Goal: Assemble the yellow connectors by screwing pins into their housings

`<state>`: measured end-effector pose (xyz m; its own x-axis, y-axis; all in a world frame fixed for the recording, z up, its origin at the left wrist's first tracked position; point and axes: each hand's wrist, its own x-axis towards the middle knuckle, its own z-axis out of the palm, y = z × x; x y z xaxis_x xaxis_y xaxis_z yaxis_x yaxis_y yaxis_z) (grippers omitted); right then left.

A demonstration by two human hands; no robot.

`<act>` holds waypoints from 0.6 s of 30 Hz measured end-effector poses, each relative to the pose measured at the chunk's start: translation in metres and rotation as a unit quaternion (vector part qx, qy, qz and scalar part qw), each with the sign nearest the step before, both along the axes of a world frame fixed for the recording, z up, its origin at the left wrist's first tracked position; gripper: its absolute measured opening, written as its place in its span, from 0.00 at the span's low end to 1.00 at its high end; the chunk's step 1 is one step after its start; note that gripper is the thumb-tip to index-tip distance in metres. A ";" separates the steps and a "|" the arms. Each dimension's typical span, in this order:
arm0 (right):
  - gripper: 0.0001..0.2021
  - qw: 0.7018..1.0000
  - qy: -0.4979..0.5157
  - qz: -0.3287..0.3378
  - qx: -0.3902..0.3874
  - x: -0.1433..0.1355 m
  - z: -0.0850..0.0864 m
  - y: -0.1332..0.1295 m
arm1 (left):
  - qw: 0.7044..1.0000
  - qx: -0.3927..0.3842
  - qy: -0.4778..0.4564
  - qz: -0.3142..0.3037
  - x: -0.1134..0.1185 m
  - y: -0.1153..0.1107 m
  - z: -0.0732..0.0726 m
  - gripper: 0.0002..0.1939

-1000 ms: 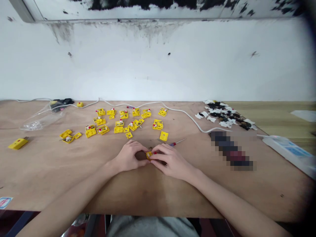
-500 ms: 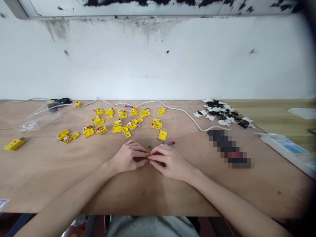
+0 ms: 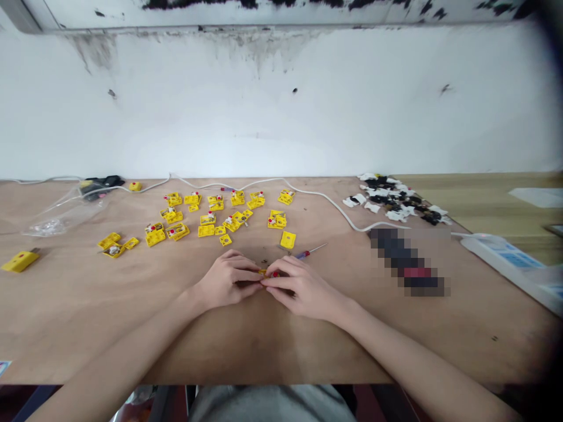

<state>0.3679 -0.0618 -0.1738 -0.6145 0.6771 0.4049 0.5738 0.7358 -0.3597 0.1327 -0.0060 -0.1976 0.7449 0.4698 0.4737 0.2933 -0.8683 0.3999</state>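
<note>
A white wall, [image 3: 264, 129] scuffed and marked, fills the back. Below it the brown table [image 3: 352, 340] spans nearly the whole width. A white cord [image 3: 323, 195] runs along its far side and bends to the right, where a white power strip [image 3: 505, 258] lies. Near the strip sit a spread of black and white pieces [image 3: 387, 199] and a dark object [image 3: 407, 264] blurred into blocks; a clear plastic bag [image 3: 74, 214] lies far left.

The left hand [image 3: 229, 278] and the right hand [image 3: 303, 284] meet near the middle of the table, thumbs and fingers pinched narrow on a small part between them. Just beyond the right hand lies a screwdriver, [image 3: 304, 254] its shaft pointing right. Open yellow cases [image 3: 277, 220] with red and white bits are scattered farther back, and one loose yellow cover [image 3: 288, 240] lies nearer. The pinched yellow part [image 3: 263, 273] shows only in slivers, a red spot beside it; its shape seems hidden by the fingers.
</note>
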 end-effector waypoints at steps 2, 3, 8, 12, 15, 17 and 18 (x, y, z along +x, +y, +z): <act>0.10 1.000 0.002 0.001 0.000 0.000 0.000 0.000 | 1.000 0.005 0.004 -0.002 0.000 0.000 0.000 0.09; 0.10 1.000 0.002 0.002 -0.001 0.001 0.000 0.000 | 1.000 0.008 0.005 -0.004 0.000 0.000 0.000 0.09; 0.10 1.000 0.015 0.009 -0.023 0.003 -0.001 0.001 | 1.000 0.021 0.005 -0.014 0.000 0.000 0.003 0.09; 0.11 0.998 0.044 -0.007 -0.041 0.008 0.001 0.005 | 1.000 0.016 0.005 -0.015 0.001 -0.002 0.004 0.09; 0.11 0.996 0.073 -0.045 -0.028 0.020 0.003 0.013 | 1.000 0.003 0.007 -0.011 0.001 -0.002 0.004 0.08; 0.12 0.993 0.085 -0.082 -0.023 0.033 0.004 0.020 | 1.000 -0.003 0.005 -0.010 0.002 -0.002 0.004 0.08; 0.12 0.991 0.088 -0.101 -0.020 0.040 0.004 0.024 | 1.000 -0.006 0.005 -0.009 0.002 -0.002 0.004 0.08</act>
